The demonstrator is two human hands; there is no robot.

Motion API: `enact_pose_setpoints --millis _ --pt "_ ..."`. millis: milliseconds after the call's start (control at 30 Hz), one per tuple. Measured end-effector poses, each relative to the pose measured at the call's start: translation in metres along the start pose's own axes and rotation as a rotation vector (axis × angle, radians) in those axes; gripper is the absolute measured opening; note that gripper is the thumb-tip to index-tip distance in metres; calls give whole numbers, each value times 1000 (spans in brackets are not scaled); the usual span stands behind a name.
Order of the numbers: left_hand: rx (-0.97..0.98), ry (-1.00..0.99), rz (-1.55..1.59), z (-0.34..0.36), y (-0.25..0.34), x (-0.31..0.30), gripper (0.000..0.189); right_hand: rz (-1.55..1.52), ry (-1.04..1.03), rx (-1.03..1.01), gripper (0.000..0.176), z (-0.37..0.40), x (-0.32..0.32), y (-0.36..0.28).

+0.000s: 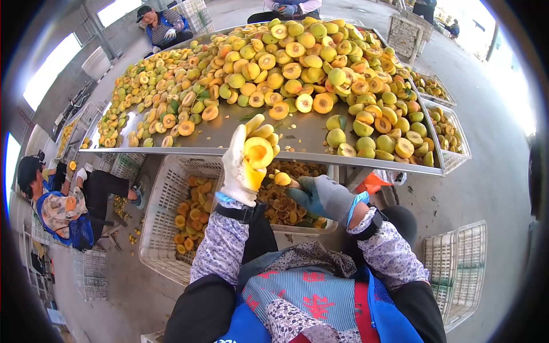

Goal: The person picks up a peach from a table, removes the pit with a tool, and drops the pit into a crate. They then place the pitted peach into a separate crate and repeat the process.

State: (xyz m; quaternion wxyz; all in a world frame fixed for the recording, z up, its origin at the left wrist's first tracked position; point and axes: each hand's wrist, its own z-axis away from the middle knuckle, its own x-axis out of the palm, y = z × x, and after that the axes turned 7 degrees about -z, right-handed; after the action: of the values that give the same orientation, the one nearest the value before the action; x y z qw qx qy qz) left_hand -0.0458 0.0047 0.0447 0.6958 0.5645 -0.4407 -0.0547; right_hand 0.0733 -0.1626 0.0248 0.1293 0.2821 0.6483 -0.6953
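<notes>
My left hand, in a white glove with yellow-stained fingers, is closed round a halved yellow peach. Its cut face, with a round hollow in the middle, is turned towards me. To the right and a little lower, my right hand wears a grey-blue glove. Those fingers are wrapped round a small tool with a brownish end; its kind I cannot make out. A small yellow piece shows at that end. Beneath both hands, a crate contains many brownish-yellow scraps.
A metal table ahead bears a big heap of peaches, many halved. Below left, a white crate contains peach halves. Crates stand at the right. People sit at the left and beyond the table.
</notes>
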Motion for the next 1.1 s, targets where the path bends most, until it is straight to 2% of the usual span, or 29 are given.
enact_pose_setpoints --millis 67,133,200,267,367,433,467,500,533,567,600,633,667,733,800,867,933,967,1067,1100 --pt "70 41 -102 5 12 -17 48 -19 36 27 33 -7 3 -4" --pt "179 114 -271 19 37 -36 49 136 -3 60 36 -13 8 10" --pt "145 192 -481 26 68 -78 39 232 -29 132 36 -19 17 35" --pt "93 406 -1027 22 86 -124 37 202 15 139 38 -22 14 43" --pt "427 457 -1527 0 88 -138 37 31 112 61 37 -26 11 32" --pt "413 290 -1473 -22 81 -72 38 -39 130 71 36 -30 10 33" --pt "313 209 -1393 -43 69 -54 38 -65 143 76 36 -32 8 36" --pt "377 134 -1389 -68 51 -43 40 -12 167 77 36 -32 13 46" --pt "301 146 -1460 -92 37 -27 47 67 154 108 36 -28 3 34" --pt "96 138 -1517 -111 30 -4 54 16 197 56 37 -29 4 41" --pt "94 65 -1552 -135 14 1 63 -34 129 88 42 -31 0 43" --pt "-23 20 -1643 -156 1 8 69 -57 11 110 44 -32 -7 39" --pt "-21 -25 -1708 -166 -11 15 72 -216 -75 155 45 -31 -6 40" --pt "-37 -62 -1868 -191 -44 7 67 -196 -180 236 45 -30 -12 38" --pt "5 -105 -1998 -204 -56 8 54 -54 -50 173 48 -31 -8 57" --pt "171 -204 -1974 -199 -61 1 44 20 26 161 49 -27 -10 61" --pt "-11 -349 -2073 -182 -48 14 43 26 34 169 48 -25 -16 45" --pt "102 -359 -2053 -176 -49 9 41 52 19 197 48 -22 -15 39" --pt "99 -147 -1870 -163 -40 -2 37 -4 38 175 47 -16 -7 23" --pt "101 -86 -1571 -154 -33 -6 43 -71 112 125 46 -15 -7 19"
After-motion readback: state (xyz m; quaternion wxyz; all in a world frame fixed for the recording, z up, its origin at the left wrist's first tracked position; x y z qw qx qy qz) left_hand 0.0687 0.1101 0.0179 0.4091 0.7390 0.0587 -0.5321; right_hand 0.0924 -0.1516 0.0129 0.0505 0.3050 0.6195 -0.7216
